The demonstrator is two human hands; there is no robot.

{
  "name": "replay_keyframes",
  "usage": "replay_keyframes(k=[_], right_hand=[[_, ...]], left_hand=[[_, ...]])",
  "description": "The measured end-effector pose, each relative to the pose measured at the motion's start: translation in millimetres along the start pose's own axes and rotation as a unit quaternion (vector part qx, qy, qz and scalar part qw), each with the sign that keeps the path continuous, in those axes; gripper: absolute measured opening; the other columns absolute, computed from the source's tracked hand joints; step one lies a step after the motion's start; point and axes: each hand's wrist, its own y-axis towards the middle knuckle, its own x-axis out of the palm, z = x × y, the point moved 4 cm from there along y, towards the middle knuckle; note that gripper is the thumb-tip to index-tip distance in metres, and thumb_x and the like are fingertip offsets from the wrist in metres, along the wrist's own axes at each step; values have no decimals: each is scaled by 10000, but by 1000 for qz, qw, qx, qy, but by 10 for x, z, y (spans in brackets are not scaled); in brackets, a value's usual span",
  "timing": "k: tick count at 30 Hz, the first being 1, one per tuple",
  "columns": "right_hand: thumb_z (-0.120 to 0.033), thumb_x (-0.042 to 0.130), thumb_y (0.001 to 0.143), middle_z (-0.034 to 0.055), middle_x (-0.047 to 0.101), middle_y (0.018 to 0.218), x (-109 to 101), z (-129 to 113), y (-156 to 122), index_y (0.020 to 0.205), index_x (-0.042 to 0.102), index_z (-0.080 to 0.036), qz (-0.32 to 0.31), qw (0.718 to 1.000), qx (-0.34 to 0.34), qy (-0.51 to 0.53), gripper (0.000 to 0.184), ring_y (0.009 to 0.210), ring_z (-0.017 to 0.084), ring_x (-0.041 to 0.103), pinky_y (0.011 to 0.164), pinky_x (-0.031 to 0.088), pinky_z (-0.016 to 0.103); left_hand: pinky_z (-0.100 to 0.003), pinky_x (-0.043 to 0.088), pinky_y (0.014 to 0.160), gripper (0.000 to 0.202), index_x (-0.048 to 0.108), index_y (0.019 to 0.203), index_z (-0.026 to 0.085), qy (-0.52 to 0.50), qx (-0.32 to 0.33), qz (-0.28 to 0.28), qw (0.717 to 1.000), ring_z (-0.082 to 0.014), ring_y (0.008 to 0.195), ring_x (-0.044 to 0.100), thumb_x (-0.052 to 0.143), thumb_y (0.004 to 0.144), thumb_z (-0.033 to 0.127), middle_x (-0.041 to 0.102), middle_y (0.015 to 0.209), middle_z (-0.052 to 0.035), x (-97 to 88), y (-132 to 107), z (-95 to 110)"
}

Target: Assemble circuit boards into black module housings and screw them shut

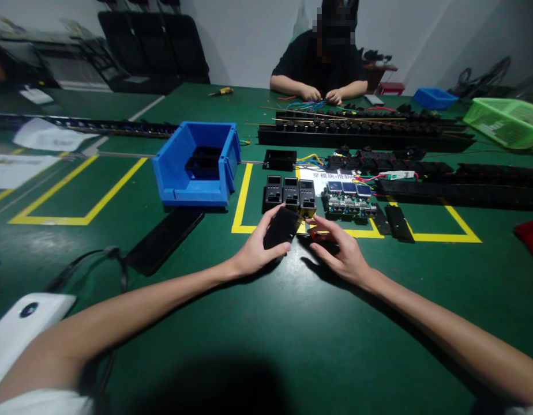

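Note:
In my left hand (258, 245) is a black plastic housing (281, 227), gripped between thumb and fingers and tilted above the table. Just right of it is my right hand (342, 251), with curled fingers around something dark with a small red-orange spot; its kind is unclear. Beyond the hands three black module housings (291, 193) stand side by side. To their right lies a row of green circuit boards (349, 200) with small dark screens. A printed paper label (325, 180) lies partly under the boards.
A blue bin (192, 196) holding black parts stands left, with a black phone-like slab (165, 241) before it. Long black rails (361, 138) and wires lie farther back. A co-worker (321, 63) sits opposite. A green basket (506, 124) stands right; a white device (28, 323) lies near left.

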Motion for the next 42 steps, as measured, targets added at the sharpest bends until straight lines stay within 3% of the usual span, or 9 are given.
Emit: replay_keyframes(k=[4, 8, 11, 18, 24, 30, 33, 38, 42], right_hand=[[-219, 595, 906, 120, 611, 1289, -5, -3, 5, 1377, 476, -232, -8, 1000, -2, -7, 486, 1073, 222, 647, 874, 590, 404], [-218, 583, 909, 109, 654, 1189, -7, -34, 12, 1313, 533, -230, -11, 998, -27, -48, 407, 1036, 233, 642, 845, 576, 418], [-201, 576, 909, 105, 675, 1133, -5, -59, 18, 1278, 556, -232, -9, 997, -48, -64, 371, 1000, 243, 640, 836, 563, 444], [-201, 605, 884, 136, 671, 1134, -137, 63, 66, 1259, 570, -207, -19, 979, -117, -165, 377, 1009, 281, 615, 852, 537, 492], [-356, 631, 884, 146, 660, 1073, -259, 257, 113, 1156, 645, -184, -43, 967, -44, -249, 323, 974, 296, 590, 808, 537, 489], [-325, 559, 931, 136, 678, 1025, -238, 322, 31, 1039, 675, -175, -101, 957, -29, -269, 218, 916, 273, 600, 751, 526, 435], [-320, 538, 949, 121, 691, 977, -360, 328, -42, 1076, 652, -170, -71, 968, 0, -242, 227, 877, 253, 623, 720, 523, 393], [-321, 538, 953, 77, 710, 969, -522, 258, -127, 1081, 646, -191, 86, 984, 108, -116, 212, 844, 207, 671, 750, 532, 340], [-303, 569, 931, 68, 690, 1105, -381, 222, -141, 1153, 615, -230, 70, 987, 143, 2, 237, 978, 213, 668, 847, 532, 350]], left_hand=[[-335, 571, 742, 849, 219, 1456, 270, -74, -27, 13, 997, -174, 836, 661, 722, 776, 346, 551, 1226, -108, -44, 10, -65], [-285, 537, 580, 744, 227, 1418, 277, -172, -54, -6, 983, -161, 684, 662, 627, 797, 368, 602, 980, -40, -67, 32, -149], [-312, 547, 586, 689, 261, 1381, 245, -221, -61, -20, 973, -183, 679, 680, 593, 791, 369, 622, 945, -47, -58, 47, -142], [-367, 554, 656, 613, 306, 1345, 175, -243, -79, -53, 965, -231, 745, 713, 537, 833, 421, 646, 1139, -170, -4, 40, -34], [-327, 523, 585, 525, 360, 1306, 156, -245, -92, -57, 964, -225, 691, 711, 462, 859, 412, 659, 1156, -181, -37, 54, -80], [-296, 503, 542, 574, 304, 1393, 167, -267, -103, -44, 957, -209, 662, 707, 414, 888, 415, 660, 1157, -179, -56, 86, -88], [-296, 516, 543, 641, 257, 1443, 189, -278, -103, -32, 954, -207, 674, 703, 446, 874, 416, 645, 1170, -169, -56, 94, -67], [-357, 564, 666, 693, 251, 1483, 298, -283, -141, -10, 949, -208, 794, 685, 539, 857, 366, 616, 1172, -101, -52, 76, -61], [-316, 552, 764, 671, 373, 1428, 267, -248, -154, 37, 956, -174, 882, 633, 652, 820, 321, 589, 1206, -84, -76, 78, -60]])
